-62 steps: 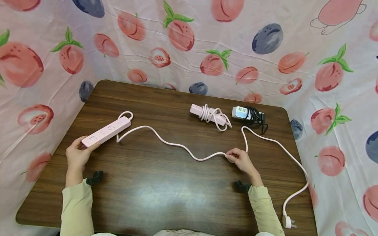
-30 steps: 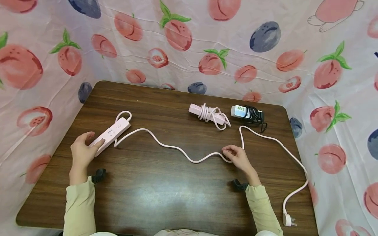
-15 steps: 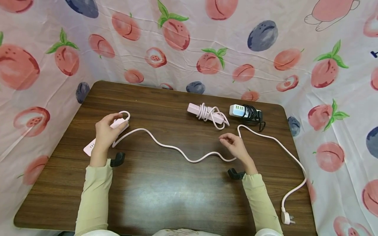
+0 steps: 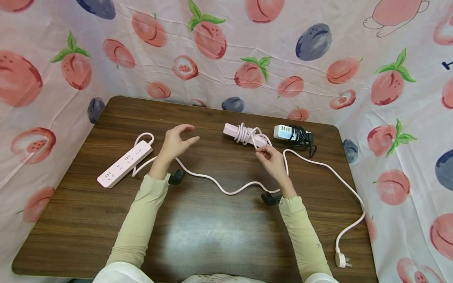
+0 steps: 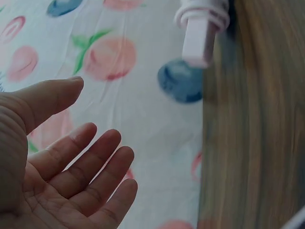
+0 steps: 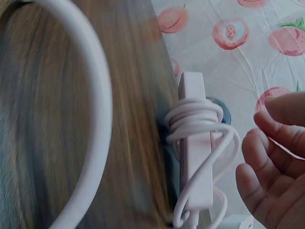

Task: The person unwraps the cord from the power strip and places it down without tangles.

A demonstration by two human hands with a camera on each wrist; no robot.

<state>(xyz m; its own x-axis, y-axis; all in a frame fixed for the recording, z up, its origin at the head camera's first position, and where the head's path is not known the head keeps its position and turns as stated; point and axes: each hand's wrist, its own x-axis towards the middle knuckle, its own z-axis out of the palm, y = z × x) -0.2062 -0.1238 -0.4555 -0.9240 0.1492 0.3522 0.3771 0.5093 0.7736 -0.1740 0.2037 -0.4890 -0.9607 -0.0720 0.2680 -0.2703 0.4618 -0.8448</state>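
My left hand [image 4: 173, 146] is held over the table with its fingers spread and nothing in them; in the left wrist view its palm and fingertips show bare. To its left lies a pale pink power strip [image 4: 124, 165], its cord [image 4: 221, 187] running in waves to the right. Farther back sits a second pink power strip [image 4: 231, 130], wrapped in its own cord. Just in front of it is my right hand [image 4: 274, 162], fingers loosely bent and bare. The right wrist view has these fingers to the right of the wrapped strip [image 6: 199, 181], apart from it.
A white power strip [image 4: 283, 132] with green USB ports and a wound black cord lies at the back right. The long cord's plug [image 4: 340, 259] lies near the front right corner. Fruit-patterned cloth [image 4: 212, 90] hangs behind the table.
My left hand has let go of the unwound power strip, which now lies flat, and moved right. My right hand has left the cord and moved back toward the wrapped strip.
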